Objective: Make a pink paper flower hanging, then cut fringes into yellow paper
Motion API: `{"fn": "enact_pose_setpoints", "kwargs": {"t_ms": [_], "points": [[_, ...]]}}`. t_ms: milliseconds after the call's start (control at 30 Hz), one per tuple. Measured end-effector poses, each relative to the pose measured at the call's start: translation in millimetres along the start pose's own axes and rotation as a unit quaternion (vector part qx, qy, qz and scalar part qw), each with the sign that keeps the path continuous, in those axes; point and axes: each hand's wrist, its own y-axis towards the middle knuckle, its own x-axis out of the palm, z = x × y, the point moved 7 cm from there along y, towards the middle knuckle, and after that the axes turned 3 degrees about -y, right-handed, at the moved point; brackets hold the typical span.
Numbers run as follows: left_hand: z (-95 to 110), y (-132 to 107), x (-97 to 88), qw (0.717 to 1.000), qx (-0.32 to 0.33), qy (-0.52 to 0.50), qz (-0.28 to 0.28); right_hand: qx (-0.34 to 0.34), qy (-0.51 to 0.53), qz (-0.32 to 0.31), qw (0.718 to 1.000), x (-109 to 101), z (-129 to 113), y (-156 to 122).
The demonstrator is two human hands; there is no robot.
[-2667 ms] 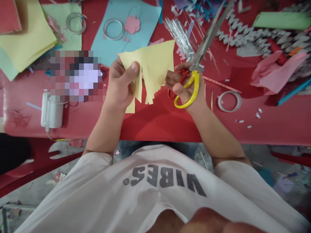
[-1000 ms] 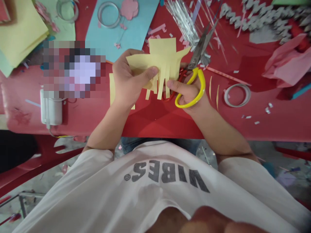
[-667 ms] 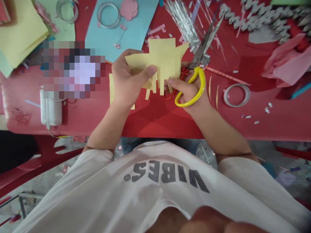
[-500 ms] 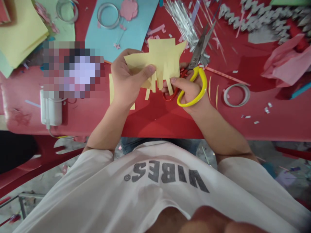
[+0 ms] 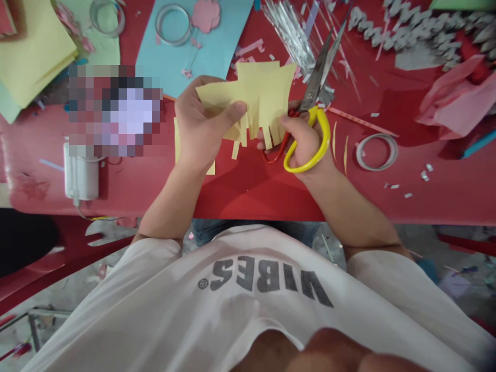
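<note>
My left hand (image 5: 205,121) grips a sheet of pale yellow paper (image 5: 259,88), its thumb lying across the face of the sheet. The sheet's lower edge is cut into a narrow fringe of strips. My right hand (image 5: 304,139) holds scissors (image 5: 320,67) through their handles, one loop yellow (image 5: 310,150) and one red (image 5: 273,155). The steel blades stand apart and point up and away, just right of the paper. The fingertips of my right hand lie beneath the fringe, touching the sheet's lower edge.
The red table (image 5: 251,191) is littered with paper scraps. On it lie a blue sheet (image 5: 182,46), a yellow paper stack (image 5: 33,51), pink tissue (image 5: 457,98), a silver paper chain (image 5: 422,31), a tape roll (image 5: 376,152) and a white plug adapter (image 5: 81,175). A pixelated patch hides the table's left part.
The sheet has turned from a tilted pose to fringe-down and now sits slightly farther left. My right hand has shifted right along the fringe, and the scissors are now beside the paper.
</note>
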Motion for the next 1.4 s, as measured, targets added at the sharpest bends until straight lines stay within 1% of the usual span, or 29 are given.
{"fn": "enact_pose_setpoints", "kwargs": {"t_ms": [67, 133, 267, 367, 433, 533, 600, 700, 833, 967, 1033, 1133, 1267, 1333, 1400], "points": [[-0.3, 0.5, 0.2, 1.000, -0.003, -0.003, -0.004, 0.016, 0.027, 0.002, 1.000, -0.9, 4.4, 0.2], [-1.0, 1.4, -0.8, 1.000, -0.004, 0.003, -0.007, 0.019, 0.038, 0.004, 0.999, -0.1, 3.2, -1.4], [-1.4, 5.4, -5.0, 1.000, 0.008, 0.008, -0.006, -0.009, -0.004, 0.029, 1.000, 1.6, -15.2, -8.8], [-3.6, 9.2, -8.3, 1.000, 0.008, 0.009, 0.000, -0.031, -0.027, 0.071, 0.997, -1.5, -31.4, -13.8], [-6.0, 10.8, -10.4, 1.000, 0.007, 0.004, 0.007, -0.036, -0.047, 0.091, 0.994, -4.4, -38.0, -15.2], [-9.3, 11.0, -11.3, 1.000, 0.000, -0.015, 0.002, -0.037, -0.072, 0.097, 0.992, -7.5, -41.0, -14.4], [-10.6, 10.1, -10.8, 1.000, -0.016, -0.021, -0.007, -0.053, -0.078, 0.096, 0.991, -8.5, -42.4, -13.2], [-8.3, 8.9, -11.7, 0.999, -0.034, -0.003, -0.005, -0.072, -0.081, 0.092, 0.990, -7.7, -44.3, -11.7], [0.9, 10.8, -11.5, 1.000, -0.006, -0.004, 0.001, -0.093, -0.084, 0.107, 0.986, -9.5, -52.2, -12.4], [1.6, 15.1, -10.2, 0.999, 0.017, -0.034, 0.000, -0.102, -0.156, 0.115, 0.976, -12.6, -61.8, -12.9], [-0.2, 16.9, -10.3, 0.999, 0.024, -0.045, 0.003, -0.097, -0.183, 0.109, 0.972, -12.3, -63.5, -11.4], [0.2, 17.6, -10.8, 0.998, 0.035, -0.038, 0.020, -0.093, -0.184, 0.108, 0.973, -11.8, -63.2, -8.4], [3.4, 15.9, -7.8, 0.999, 0.006, -0.021, 0.030, -0.084, -0.191, 0.090, 0.974, -10.6, -57.2, -5.2], [6.5, 15.3, -6.3, 0.999, -0.001, -0.025, 0.030, -0.096, -0.189, 0.079, 0.974, -10.3, -53.8, -4.0], [9.5, 15.0, -5.7, 0.999, 0.005, -0.030, 0.030, -0.115, -0.179, 0.087, 0.973, -12.2, -50.7, -2.5]]}}
